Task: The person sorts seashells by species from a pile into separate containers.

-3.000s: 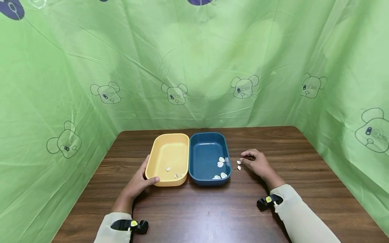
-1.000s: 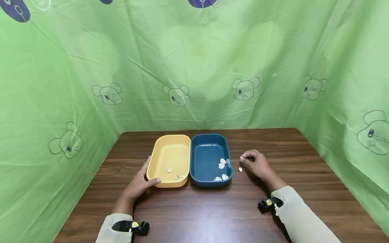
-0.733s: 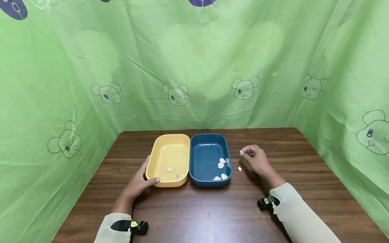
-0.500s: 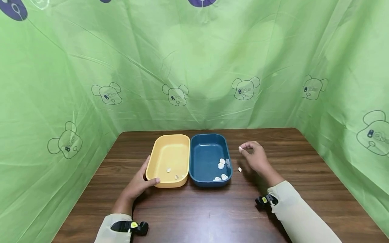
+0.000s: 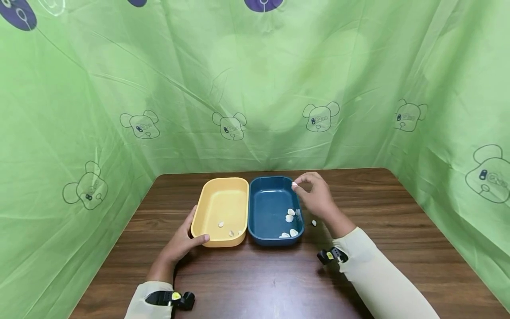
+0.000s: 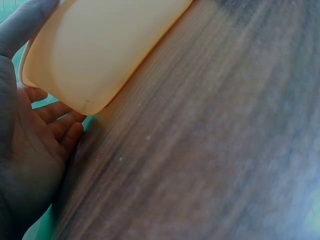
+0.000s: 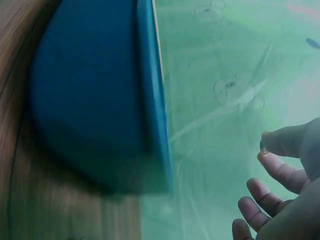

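Note:
In the head view a yellow tray (image 5: 225, 204) and a blue tray (image 5: 268, 206) stand side by side on the table. My left hand (image 5: 182, 240) grips the yellow tray at its near left corner, thumb over the rim and fingers outside the wall. My right hand (image 5: 317, 198) is raised by the blue tray's far right corner, pinching a small seashell (image 7: 263, 147) between thumb and forefinger. Several white shells (image 5: 289, 218) lie in the blue tray; smaller shells (image 5: 221, 224) lie in the yellow one. One small shell (image 5: 314, 223) rests on the wood, right of the blue tray.
The brown wooden table (image 5: 378, 212) is surrounded at the back and sides by a green curtain (image 5: 271, 146) printed with bear heads. Each forearm wears a black wrist camera, the right one (image 5: 332, 255) just above the table.
My right hand has picked up one of two small shells from the table, lifted it and carried it left to the blue tray's edge. My left hand has stayed on the yellow tray.

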{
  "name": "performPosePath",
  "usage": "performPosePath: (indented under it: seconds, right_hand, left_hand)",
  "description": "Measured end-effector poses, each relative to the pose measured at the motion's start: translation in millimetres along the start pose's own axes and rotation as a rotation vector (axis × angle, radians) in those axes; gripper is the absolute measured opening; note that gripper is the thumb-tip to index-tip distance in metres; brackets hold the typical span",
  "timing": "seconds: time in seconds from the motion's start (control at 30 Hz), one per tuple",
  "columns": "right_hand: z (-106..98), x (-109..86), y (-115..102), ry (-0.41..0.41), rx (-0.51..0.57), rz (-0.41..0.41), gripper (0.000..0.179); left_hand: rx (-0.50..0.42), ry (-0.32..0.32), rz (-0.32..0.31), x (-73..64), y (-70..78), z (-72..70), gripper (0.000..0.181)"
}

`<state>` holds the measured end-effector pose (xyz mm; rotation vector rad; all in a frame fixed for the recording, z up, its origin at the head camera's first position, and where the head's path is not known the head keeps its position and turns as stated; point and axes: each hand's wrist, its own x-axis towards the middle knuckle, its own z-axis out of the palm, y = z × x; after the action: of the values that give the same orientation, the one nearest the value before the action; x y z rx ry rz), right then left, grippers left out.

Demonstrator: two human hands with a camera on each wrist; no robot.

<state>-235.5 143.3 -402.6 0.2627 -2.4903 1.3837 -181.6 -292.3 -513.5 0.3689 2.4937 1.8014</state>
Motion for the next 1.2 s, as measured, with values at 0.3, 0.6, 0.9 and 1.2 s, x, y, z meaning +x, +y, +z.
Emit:
performPosePath:
  seconds: [0.3, 0.6, 0.9, 1.2]
  right_hand:
    - [29.1, -1.5, -42.3, -0.12, 0.066, -0.004, 0.013]
    - [68.2, -10.1, -72.9, -0.186, 0.062, -0.06, 0.009]
    - [105.5, -27.3, -84.3, -0.251, 0.01, -0.052, 0.009]
    - [127.7, -34.4, -94.9, -0.277, 0.005, -0.074, 0.006]
  left_hand:
    - [-0.009, 0.003, -0.008, -1.2, 0.7, 0.7, 0.114]
    - [-0.007, 0.0, 0.0, -1.6, 0.4, 0.0, 0.114]
    - [-0.004, -0.001, -0.003, -1.8, 3.8, -0.1, 0.114]
    - [0.0, -0.016, 0.011, -0.4, 2.2, 0.1, 0.113]
